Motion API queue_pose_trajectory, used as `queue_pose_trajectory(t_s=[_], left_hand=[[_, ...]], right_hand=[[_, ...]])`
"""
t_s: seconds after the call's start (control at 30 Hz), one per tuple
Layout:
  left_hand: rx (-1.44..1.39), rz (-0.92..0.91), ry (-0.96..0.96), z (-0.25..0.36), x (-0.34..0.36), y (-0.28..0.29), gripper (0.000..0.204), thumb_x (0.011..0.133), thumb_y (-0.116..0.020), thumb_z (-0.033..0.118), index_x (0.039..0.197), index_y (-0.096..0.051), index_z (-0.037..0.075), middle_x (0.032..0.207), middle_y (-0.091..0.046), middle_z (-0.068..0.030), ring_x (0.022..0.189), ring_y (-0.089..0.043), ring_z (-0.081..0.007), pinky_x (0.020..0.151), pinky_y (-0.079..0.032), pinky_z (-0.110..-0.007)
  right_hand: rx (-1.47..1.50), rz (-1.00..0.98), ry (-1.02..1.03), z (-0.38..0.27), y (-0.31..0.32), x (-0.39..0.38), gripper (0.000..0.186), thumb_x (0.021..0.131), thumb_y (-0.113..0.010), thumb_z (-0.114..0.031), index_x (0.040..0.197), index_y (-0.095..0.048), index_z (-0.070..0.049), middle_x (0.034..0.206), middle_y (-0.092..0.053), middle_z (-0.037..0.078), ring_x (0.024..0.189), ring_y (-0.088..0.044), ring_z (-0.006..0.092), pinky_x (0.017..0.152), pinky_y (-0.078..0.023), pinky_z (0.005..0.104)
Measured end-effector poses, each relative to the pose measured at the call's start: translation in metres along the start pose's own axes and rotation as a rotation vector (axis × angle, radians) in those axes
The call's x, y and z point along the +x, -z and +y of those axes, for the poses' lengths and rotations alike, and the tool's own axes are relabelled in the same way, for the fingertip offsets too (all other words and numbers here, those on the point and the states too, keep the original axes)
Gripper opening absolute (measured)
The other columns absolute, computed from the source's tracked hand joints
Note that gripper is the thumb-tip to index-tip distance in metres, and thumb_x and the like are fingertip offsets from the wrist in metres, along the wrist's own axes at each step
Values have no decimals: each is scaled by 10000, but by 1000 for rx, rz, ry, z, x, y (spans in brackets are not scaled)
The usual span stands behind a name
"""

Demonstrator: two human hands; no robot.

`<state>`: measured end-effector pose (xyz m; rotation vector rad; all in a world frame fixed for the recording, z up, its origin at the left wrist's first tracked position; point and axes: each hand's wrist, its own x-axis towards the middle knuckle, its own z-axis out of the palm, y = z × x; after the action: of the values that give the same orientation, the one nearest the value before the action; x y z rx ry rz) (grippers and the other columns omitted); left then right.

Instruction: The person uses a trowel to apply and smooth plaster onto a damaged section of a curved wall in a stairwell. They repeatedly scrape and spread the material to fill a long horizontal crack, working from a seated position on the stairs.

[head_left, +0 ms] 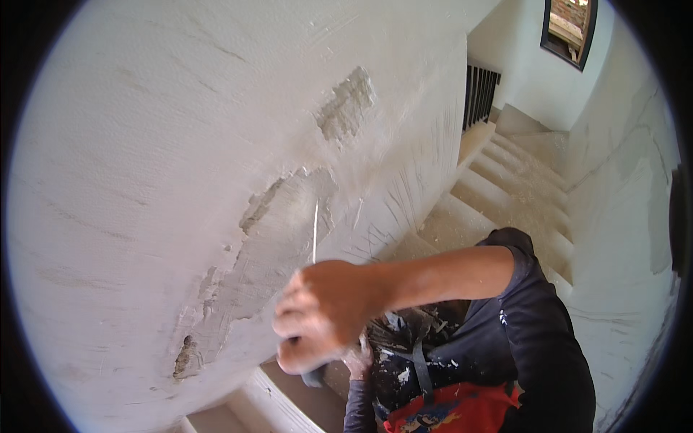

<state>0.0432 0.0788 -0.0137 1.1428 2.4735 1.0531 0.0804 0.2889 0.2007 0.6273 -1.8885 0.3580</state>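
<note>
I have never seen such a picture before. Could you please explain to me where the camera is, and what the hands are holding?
There is no machine: a person works with bare hands, and a fisheye camera worn on the head looks down, so straight edges bend. The right hand, slightly blurred, seems to grip a thin pale tool, in front of a whitish wall with rough grey patches. The left hand is partly hidden behind it; I cannot tell what it holds. Stairs appear beyond.

Pale stairs (503,177), a black railing (478,97) beside them, a dark-framed window (570,30) beyond
</note>
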Motion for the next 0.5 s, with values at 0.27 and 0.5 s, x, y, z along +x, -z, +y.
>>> queue_pose_trajectory(t_s=[0.27, 0.5], left_hand=[[30, -11, 21, -7, 2, -5, 544, 837, -629, 285, 1278, -454, 19, 1347, -404, -227, 1241, -386, -386, 1047, -297, -467], [74, 39, -9, -16, 3, -11, 543, 850, -615, 299, 1282, -454, 13, 1346, -404, -230, 1246, -383, -385, 1050, -294, -467]], right_hand=[[95, 131, -63, 12, -6, -5, 254, 602, -725, -219, 760, -533, -167, 572, -508, -13, 493, -596, 176, 365, -435, 327], [145, 207, -54, 12, 7, 6, 253, 617, -738, -208, 773, -543, -169, 564, -524, -16, 491, -595, 176, 397, -475, 323]])
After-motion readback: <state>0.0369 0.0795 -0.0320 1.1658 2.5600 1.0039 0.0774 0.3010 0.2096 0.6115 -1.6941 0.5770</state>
